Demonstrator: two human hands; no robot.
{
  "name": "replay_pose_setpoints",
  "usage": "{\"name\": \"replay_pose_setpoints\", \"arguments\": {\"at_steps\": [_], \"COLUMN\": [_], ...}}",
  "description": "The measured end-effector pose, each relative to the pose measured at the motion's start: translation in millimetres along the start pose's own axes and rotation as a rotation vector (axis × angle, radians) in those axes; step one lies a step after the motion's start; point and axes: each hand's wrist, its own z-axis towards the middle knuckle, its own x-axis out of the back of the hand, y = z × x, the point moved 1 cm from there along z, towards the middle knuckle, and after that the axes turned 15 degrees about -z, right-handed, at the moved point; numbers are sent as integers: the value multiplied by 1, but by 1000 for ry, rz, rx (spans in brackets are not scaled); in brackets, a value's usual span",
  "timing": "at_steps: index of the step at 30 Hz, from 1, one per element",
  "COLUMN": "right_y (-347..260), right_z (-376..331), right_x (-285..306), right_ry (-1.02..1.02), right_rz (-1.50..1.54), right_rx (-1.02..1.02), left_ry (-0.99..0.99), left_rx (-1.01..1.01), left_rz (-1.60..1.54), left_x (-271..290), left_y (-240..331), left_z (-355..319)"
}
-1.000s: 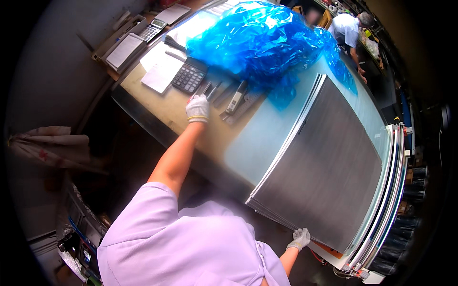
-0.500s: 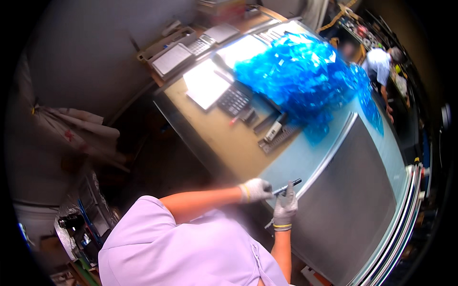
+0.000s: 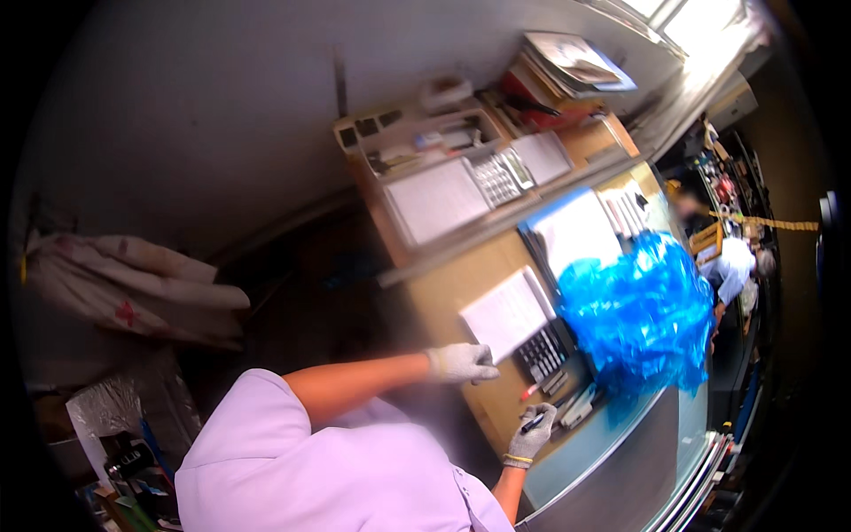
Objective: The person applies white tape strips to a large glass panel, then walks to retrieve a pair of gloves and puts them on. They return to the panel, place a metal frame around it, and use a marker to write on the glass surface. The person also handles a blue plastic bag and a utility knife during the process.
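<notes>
On surface (image 3: 479, 270): judged early, with gripping done and contact with any work face not yet shown. Bounded at lower right by grey panel (image 3: 612, 488), farther off by bunched blue plastic (image 3: 634, 324). Free for movement to the left of notepad (image 3: 505, 312). At left hand (image 3: 463, 363), with curled fingers: cannot tell whether gripping anything. At right hand (image 3: 532, 434), over near edge: fingers closed around black pen (image 3: 534, 423).

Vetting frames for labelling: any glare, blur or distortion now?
Head view: bright white window at upper right blown out, glints on crumpled blue plastic film; head view: pale grey rectangular calculator looks soft; head view: black rim, layered pale sheet edges bowed at lower right; head view: slim dark marker in white-gloved right hand small but discernible.
</notes>
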Motion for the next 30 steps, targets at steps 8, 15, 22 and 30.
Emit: {"name": "replay_pose_setpoints", "arguments": {"at_steps": [8,15,22,30], "right_y": [-140,-177,-170,-159], "right_z": [39,39,33,-9], "right_x": [-64,-83,-77,-22], "right_ry": [-57,-316,-398,-291], "right_rz": [-80,535,196,469], "right_rx": [-42,-379,-224,-295], "left_ry": [349,286,143,-474], "left_rx": [-146,-165,-430,-242], "left_rz": [-51,-320,64,410], "left_x": [166,183,168,57], "left_y": [-20,-7,5,20], "left_z": [-29,-32,-19,-19]}}
